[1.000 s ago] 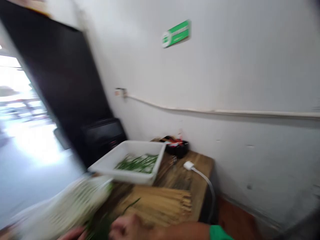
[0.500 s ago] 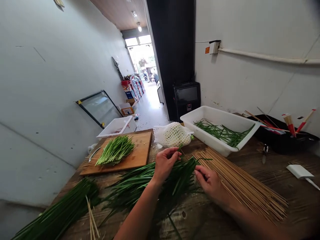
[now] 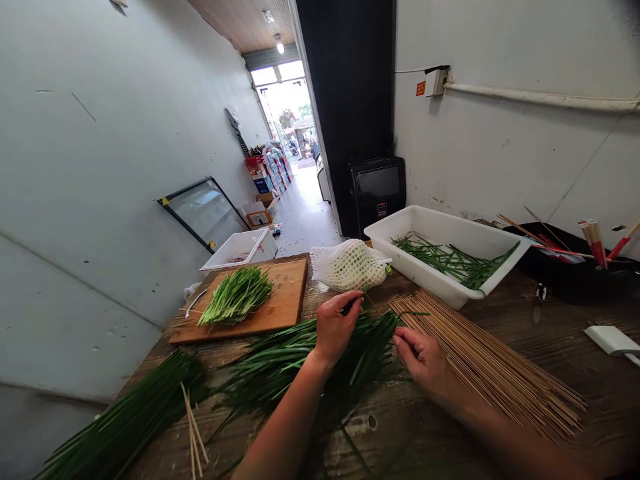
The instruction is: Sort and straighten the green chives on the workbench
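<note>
My left hand point(image 3: 339, 327) is closed in a pinch over the pile of green chives point(image 3: 280, 363), with a bit of green chive at its fingertips. From there a thin bamboo skewer point(image 3: 373, 305) slants down towards my right hand point(image 3: 423, 357), whose thumb and fingers are pinched at the right end of the pile. My fingers partly hide what each hand grips. Beside my right hand lies a broad spread of loose bamboo skewers point(image 3: 490, 360). A single chive blade sticks out rightwards above my right fingers.
A cutting board point(image 3: 287, 300) bears cut chive stalks point(image 3: 237, 297). Another chive bundle point(image 3: 130, 417) and several pale sticks point(image 3: 193, 430) lie at front left. Beyond are a foam-netted vegetable point(image 3: 350, 263), a white tub point(image 3: 415, 267) with chives, a black tray point(image 3: 560, 260) and a white adapter point(image 3: 611, 339).
The view has shifted slightly, moving the scene a little to the right. My left fingers have drawn closer together near the skewer; my right hand keeps its pinch.
</note>
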The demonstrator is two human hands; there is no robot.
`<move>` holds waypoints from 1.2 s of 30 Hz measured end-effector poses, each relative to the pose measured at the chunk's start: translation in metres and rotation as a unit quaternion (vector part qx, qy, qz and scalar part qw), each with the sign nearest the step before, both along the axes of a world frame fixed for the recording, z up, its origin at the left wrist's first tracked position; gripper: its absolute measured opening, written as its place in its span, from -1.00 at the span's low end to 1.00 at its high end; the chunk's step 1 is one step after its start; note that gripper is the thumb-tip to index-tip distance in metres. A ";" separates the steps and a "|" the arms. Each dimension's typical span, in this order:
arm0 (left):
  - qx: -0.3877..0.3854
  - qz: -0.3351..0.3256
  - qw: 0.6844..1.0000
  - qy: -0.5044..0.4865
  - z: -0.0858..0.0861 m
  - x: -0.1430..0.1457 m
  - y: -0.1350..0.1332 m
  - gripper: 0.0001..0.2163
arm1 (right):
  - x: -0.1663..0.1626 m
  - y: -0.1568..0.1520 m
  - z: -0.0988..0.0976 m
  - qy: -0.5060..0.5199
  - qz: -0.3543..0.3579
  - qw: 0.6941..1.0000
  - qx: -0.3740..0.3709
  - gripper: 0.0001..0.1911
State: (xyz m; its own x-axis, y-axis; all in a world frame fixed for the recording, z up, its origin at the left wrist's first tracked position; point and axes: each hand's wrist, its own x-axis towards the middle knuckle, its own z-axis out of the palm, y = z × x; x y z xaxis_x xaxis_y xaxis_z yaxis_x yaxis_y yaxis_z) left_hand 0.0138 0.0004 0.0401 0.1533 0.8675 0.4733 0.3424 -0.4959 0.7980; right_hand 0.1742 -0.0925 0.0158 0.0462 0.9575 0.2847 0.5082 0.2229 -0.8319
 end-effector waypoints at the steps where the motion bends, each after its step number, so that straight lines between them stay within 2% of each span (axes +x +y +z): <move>1: 0.029 0.005 1.000 0.011 -0.002 0.000 0.001 -0.86 | 0.000 0.000 0.000 0.002 0.001 1.000 0.000 -0.68; 5: 0.123 -0.001 0.991 0.049 -0.008 -0.003 0.006 -0.85 | 0.000 0.000 0.000 0.014 0.008 1.000 -0.003 -0.69; 8: 0.149 -0.044 0.984 0.088 -0.007 -0.006 0.005 -0.84 | 0.000 0.000 0.000 0.017 0.007 1.000 -0.013 -0.68; 12: 0.067 -0.199 0.964 0.162 0.004 -0.009 0.001 -0.82 | 0.001 0.002 -0.001 0.017 -0.006 1.000 -0.008 -0.69; 14: 0.010 -0.238 0.953 0.185 0.011 -0.013 0.001 -0.79 | 0.002 0.003 -0.004 0.021 -0.008 1.000 -0.006 -0.70; 19: -0.084 -0.154 0.967 0.185 0.013 -0.037 0.016 -0.70 | 0.004 0.006 -0.013 0.026 -0.018 0.999 -0.007 -0.69; 22: -0.151 -0.184 0.956 0.170 0.006 -0.051 0.026 -0.66 | 0.004 0.006 -0.016 0.039 -0.022 0.999 -0.009 -0.67; 24: -0.163 -0.198 0.953 0.162 0.002 -0.055 0.029 -0.65 | 0.005 0.006 -0.018 0.054 -0.020 0.998 -0.012 -0.67; 29: -0.173 -0.154 0.963 0.136 0.001 -0.050 0.027 -0.72 | 0.005 0.004 -0.017 0.081 -0.011 0.997 -0.018 -0.67; 36: -0.274 -0.161 0.947 -0.044 0.006 -0.031 0.018 -0.70 | 0.005 0.003 -0.015 0.075 0.003 0.997 -0.027 -0.66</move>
